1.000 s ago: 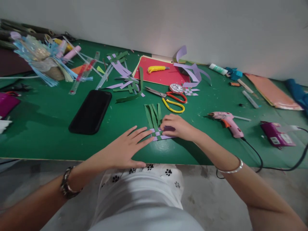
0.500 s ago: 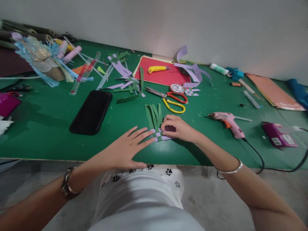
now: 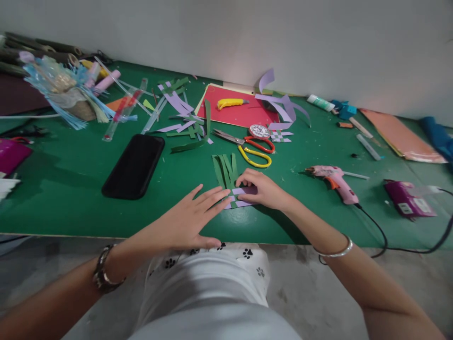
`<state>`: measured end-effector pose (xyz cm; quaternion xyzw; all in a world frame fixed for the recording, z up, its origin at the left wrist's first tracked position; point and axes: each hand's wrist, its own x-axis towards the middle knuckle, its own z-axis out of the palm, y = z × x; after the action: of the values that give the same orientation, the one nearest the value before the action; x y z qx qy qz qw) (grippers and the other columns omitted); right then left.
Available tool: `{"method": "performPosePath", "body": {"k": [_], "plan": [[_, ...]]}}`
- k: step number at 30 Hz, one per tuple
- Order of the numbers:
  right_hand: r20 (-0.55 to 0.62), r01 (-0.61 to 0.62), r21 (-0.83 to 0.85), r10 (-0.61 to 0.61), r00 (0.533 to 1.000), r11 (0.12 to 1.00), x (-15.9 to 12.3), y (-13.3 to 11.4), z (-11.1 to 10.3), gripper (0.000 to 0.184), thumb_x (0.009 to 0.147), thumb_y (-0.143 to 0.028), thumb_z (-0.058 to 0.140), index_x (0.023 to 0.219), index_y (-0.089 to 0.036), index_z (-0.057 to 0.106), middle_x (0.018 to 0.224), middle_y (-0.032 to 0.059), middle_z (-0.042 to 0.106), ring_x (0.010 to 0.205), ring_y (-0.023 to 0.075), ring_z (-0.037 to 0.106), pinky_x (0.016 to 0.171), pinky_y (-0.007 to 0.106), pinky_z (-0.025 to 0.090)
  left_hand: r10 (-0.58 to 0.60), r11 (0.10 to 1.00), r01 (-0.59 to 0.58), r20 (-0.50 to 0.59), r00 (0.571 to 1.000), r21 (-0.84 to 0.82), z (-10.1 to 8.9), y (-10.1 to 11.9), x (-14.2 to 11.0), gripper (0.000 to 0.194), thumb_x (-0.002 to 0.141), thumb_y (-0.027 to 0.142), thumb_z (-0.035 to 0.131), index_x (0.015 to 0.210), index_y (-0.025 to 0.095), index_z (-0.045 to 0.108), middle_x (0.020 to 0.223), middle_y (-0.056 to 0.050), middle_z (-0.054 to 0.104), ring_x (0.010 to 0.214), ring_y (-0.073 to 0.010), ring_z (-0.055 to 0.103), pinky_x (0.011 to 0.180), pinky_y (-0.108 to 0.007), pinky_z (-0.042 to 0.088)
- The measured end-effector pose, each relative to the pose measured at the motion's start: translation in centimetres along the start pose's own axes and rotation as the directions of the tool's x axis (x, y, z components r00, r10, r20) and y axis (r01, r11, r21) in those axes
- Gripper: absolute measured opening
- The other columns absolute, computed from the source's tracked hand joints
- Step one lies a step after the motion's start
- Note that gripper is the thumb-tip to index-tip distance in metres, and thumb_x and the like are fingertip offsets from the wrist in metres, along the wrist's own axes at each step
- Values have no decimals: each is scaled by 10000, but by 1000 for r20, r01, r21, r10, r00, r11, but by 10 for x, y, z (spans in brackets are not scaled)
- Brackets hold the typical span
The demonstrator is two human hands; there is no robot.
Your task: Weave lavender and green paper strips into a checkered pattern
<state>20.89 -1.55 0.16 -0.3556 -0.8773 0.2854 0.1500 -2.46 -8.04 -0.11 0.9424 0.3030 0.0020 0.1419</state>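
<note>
A small woven mat of green and purple paper strips (image 3: 233, 199) lies on the table near its front edge. Loose green strip ends (image 3: 225, 170) point away from me at its far side. My left hand (image 3: 193, 215) is open and flat, its fingers spread, with fingertips resting over the mat's left edge. On the right part of the mat, my right hand (image 3: 264, 189) has its fingers curled at the rightmost green strip. The thumb touches near the purple strips, and the exact pinch is partly hidden.
Scissors (image 3: 244, 141) with red and yellow handles lie beyond the mat, near a yellow cutter (image 3: 231, 103) on red paper (image 3: 247, 115). At left is a black phone (image 3: 133, 166). A pink glue gun (image 3: 336, 182) and its cord lie at right, beside a purple box (image 3: 408, 200).
My left fingertips have slid slightly right over the mat. The thumb and curled fingers of my right hand have separated a little, showing more of the purple strips.
</note>
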Motion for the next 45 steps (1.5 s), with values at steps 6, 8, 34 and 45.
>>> {"method": "performPosePath", "body": {"k": [6, 8, 34, 45], "plan": [[-7, 5, -12, -5, 1000, 1000, -1, 1, 0, 177, 721, -268, 630, 847, -171, 550, 732, -6, 437, 677, 116, 439, 627, 233, 370, -12, 1000, 11, 65, 998, 22, 6, 3, 0, 833, 810, 702, 154, 1413, 127, 178, 1475, -102, 184, 1358, -223, 136, 1077, -421, -39], [-10, 9, -9, -9, 1000, 1000, -1, 1, 0, 179, 721, -271, 628, 846, -171, 550, 735, -5, 438, 679, 116, 441, 627, 234, 372, -14, 1000, 12, 68, 998, 23, 7, 3, -2, 839, 810, 703, 147, 1409, 118, 190, 1474, -105, 189, 1355, -226, 145, 1077, -414, -26], [-8, 32, -9, -32, 999, 999, 0, 2, 0, 169, 719, -256, 618, 846, -164, 555, 741, -2, 432, 678, 116, 430, 636, 234, 364, -16, 995, 20, -43, 999, 93, 6, -3, 2, 820, 813, 698, 155, 1383, 120, 275, 1421, -111, 334, 1283, -237, 296, 1064, -392, 81], [28, 15, 1, -15, 999, 1000, 1, 0, -1, 158, 721, -249, 606, 841, -165, 546, 733, -9, 404, 670, 116, 414, 630, 235, 351, -40, 998, 37, 50, 998, 58, 7, -3, -6, 797, 782, 732, 213, 1412, 245, 197, 1490, -76, 142, 1351, -283, 151, 1068, -450, 46]]}}
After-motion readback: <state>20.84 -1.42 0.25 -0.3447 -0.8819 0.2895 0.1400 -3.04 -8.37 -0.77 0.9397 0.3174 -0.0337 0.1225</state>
